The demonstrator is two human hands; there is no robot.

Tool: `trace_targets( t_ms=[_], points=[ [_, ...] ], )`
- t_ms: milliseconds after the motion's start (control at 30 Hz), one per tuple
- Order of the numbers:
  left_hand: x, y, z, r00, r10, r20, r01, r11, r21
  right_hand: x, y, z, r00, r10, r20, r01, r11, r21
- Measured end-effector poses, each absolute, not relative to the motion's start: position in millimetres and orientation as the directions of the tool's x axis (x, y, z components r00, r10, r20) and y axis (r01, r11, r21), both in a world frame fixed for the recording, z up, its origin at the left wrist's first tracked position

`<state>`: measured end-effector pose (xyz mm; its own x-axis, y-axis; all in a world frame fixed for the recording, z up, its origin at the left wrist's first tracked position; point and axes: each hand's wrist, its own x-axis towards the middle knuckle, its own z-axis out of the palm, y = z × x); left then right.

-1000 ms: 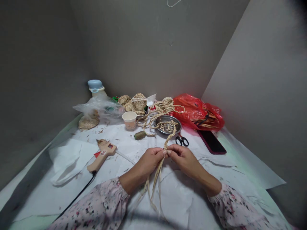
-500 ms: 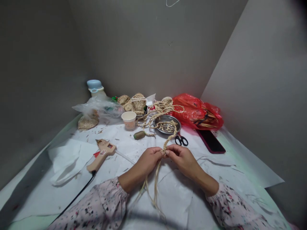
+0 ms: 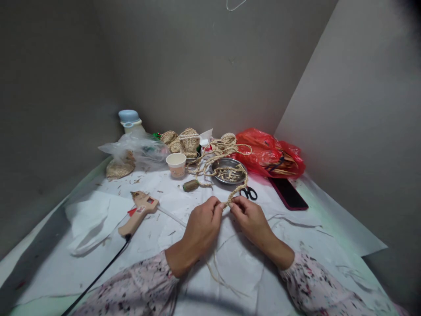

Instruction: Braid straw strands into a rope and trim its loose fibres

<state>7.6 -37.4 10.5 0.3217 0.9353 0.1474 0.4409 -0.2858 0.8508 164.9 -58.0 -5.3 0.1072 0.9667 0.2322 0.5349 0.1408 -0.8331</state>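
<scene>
A braided straw cord point(image 3: 237, 189) runs from the pile at the back, over the metal dish, down to my hands. My left hand point(image 3: 205, 221) is closed, pinching the straw strands at the braid's near end. Close beside it, my right hand point(image 3: 250, 218) pinches the braid itself between thumb and fingers. Loose straw strands point(image 3: 219, 276) trail below my left hand onto the white paper; their upper part is hidden behind that hand. Just beyond my right hand lie black-handled scissors point(image 3: 249, 193), partly covered by the cord.
A glue gun point(image 3: 140, 215) with its cable lies at left. Behind stand a paper cup point(image 3: 176, 165), a thread spool point(image 3: 190, 185), a metal dish point(image 3: 217, 179) and coiled straw pieces point(image 3: 190, 141). A red plastic bag point(image 3: 255, 149) and a phone point(image 3: 289, 194) are at right.
My left hand has turned over, knuckles up, and now covers the upper strands. My right hand has shifted slightly up the braid. The trailing strands have swung and show less.
</scene>
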Motion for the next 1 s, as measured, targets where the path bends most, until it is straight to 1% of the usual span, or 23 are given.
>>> trace_targets(
  t_ms=[100, 200, 367, 467, 533, 633, 767, 833, 900, 1000],
  points=[
    [10, -42, 11, 0.388, 0.908, 0.157, 0.404, -0.321, 0.856, 164, -59, -5, 0.129, 0.963, 0.238, 0.522, 0.138, -0.842],
    [12, -46, 11, 0.441, 0.884, 0.158, 0.406, -0.354, 0.842, 164, -60, -7, 0.168, 0.963, 0.212, 0.468, 0.111, -0.877],
    [13, -49, 7, 0.495, 0.854, 0.161, 0.506, -0.434, 0.746, 162, -58, -9, 0.190, 0.968, 0.161, 0.331, 0.091, -0.939],
    [13, -48, 5, 0.519, 0.841, 0.151, 0.541, -0.460, 0.704, 160, -59, -10, 0.186, 0.977, 0.101, 0.237, 0.055, -0.970],
    [12, -48, 5, 0.528, 0.838, 0.142, 0.544, -0.461, 0.701, 158, -59, -9, 0.169, 0.985, 0.047, 0.159, 0.020, -0.987],
    [11, -47, 4, 0.534, 0.835, 0.131, 0.517, -0.445, 0.732, 155, -60, -10, 0.115, 0.993, -0.013, 0.019, -0.015, -1.000],
    [10, -44, 1, 0.522, 0.838, 0.160, 0.454, -0.432, 0.780, 154, -61, -10, 0.061, 0.997, -0.038, -0.145, -0.029, -0.989],
    [11, -44, 0, 0.520, 0.839, 0.158, 0.456, -0.429, 0.780, 153, -60, -8, 0.051, 0.998, -0.047, -0.210, -0.035, -0.977],
    [11, -45, 1, 0.525, 0.841, 0.135, 0.488, -0.427, 0.761, 154, -60, -7, 0.068, 0.996, -0.063, -0.254, -0.044, -0.966],
    [10, -48, 10, 0.520, 0.844, 0.130, 0.524, -0.436, 0.731, 158, -56, -6, 0.121, 0.988, -0.098, -0.236, -0.068, -0.969]
  ],
)
